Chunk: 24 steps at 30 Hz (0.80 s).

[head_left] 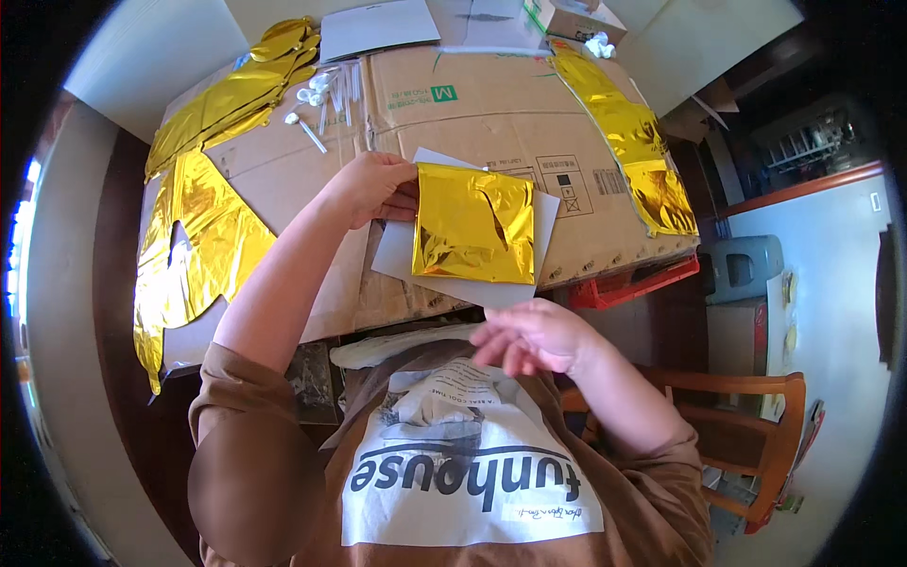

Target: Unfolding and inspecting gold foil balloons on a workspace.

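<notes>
A folded square of shiny gold foil [472,227] lies over light grey card sheets [392,250] near the front of the cardboard-covered table. My left hand [373,189] pinches the upper left corner of this foil between thumb and fingers. Below the card's front edge, in front of my shirt, my right hand [529,338] hovers with its fingers loosely apart and nothing seen in them. A crease or slit shows in the right half of the foil.
Cut gold foil [213,241] spreads over the table's left side; a foil strip [624,142] lies at the right. White sticks [348,94] and crumpled white bits sit behind. A white board [380,28] and box [576,19] stand farthest back. A wooden chair [746,383] stands right.
</notes>
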Each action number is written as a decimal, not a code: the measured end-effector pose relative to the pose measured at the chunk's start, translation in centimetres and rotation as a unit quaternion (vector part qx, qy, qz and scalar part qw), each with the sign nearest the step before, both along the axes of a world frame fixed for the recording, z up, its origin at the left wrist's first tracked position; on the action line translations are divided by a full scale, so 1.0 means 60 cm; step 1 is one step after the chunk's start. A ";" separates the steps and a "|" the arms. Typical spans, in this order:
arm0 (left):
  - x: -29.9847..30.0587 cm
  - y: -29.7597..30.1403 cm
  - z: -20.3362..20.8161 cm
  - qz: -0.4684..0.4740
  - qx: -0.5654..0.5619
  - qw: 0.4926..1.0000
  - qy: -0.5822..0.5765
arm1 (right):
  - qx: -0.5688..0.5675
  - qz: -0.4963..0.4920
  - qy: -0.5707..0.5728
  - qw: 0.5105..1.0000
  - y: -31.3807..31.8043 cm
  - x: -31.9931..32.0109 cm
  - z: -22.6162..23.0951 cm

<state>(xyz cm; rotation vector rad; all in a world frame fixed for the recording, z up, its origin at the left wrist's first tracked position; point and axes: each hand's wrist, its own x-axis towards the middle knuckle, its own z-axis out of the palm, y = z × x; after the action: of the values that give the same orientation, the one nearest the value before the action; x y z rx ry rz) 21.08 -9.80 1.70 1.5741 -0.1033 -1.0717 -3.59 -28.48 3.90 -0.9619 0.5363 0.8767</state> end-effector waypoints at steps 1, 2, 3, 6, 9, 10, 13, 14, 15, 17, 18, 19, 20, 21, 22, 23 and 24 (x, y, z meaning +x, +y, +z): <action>0.002 0.000 -0.001 -0.008 -0.002 1.000 0.002 | -0.060 0.039 -0.051 0.996 -0.014 -0.001 0.016; 0.004 0.000 -0.002 -0.015 -0.003 1.000 0.004 | -0.119 0.080 -0.103 0.984 -0.028 0.003 0.034; 0.005 0.004 -0.004 -0.009 -0.003 1.000 0.004 | -0.159 0.063 -0.172 0.970 -0.039 0.017 0.051; 0.003 0.015 -0.006 0.005 -0.001 1.000 0.002 | -0.365 -0.010 -0.362 0.858 -0.066 0.108 0.071; -0.003 0.008 0.011 0.005 0.000 1.000 -0.006 | -0.504 0.021 -0.523 0.687 -0.085 0.221 0.032; -0.002 0.005 0.010 0.002 0.001 1.000 -0.003 | -0.495 0.052 -0.495 0.712 -0.085 0.254 0.021; -0.005 0.007 0.005 0.007 -0.006 1.000 -0.010 | -0.452 0.154 -0.437 0.762 -0.076 0.311 0.010; -0.005 0.010 0.000 0.013 -0.010 1.000 -0.014 | -0.433 0.189 -0.435 0.767 -0.071 0.323 0.010; -0.003 0.011 -0.009 0.020 -0.029 0.999 -0.002 | -0.413 0.223 -0.431 0.770 -0.067 0.334 0.012; -0.004 0.009 -0.012 0.015 -0.033 0.999 -0.033 | -0.417 0.258 -0.402 0.773 -0.062 0.341 0.019; -0.007 0.007 -0.010 0.013 -0.034 0.998 -0.048 | -0.419 0.276 -0.386 0.774 -0.059 0.340 0.021; -0.011 0.007 -0.005 0.011 -0.028 0.998 -0.060 | -0.412 0.263 -0.394 0.778 -0.056 0.340 0.019; -0.012 0.010 -0.001 -0.004 -0.028 0.997 -0.069 | -0.405 0.265 -0.388 0.785 -0.054 0.340 0.019; -0.012 0.013 0.001 -0.020 -0.029 0.996 -0.079 | -0.398 0.266 -0.381 0.791 -0.053 0.341 0.018; -0.011 0.015 0.005 -0.036 -0.029 0.995 -0.089 | -0.392 0.267 -0.374 0.797 -0.054 0.343 0.018; -0.014 0.014 0.016 -0.041 -0.020 0.995 -0.086 | -0.385 0.265 -0.372 0.802 -0.057 0.340 0.018; -0.013 0.014 0.026 -0.054 -0.010 0.993 -0.101 | -0.373 0.262 -0.365 0.812 -0.063 0.342 0.014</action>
<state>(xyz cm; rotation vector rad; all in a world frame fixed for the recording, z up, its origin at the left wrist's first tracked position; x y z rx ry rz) 20.32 -8.97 3.24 1.6717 -0.3390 -0.9895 16.92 -32.23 4.72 -2.1257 -0.1082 0.6795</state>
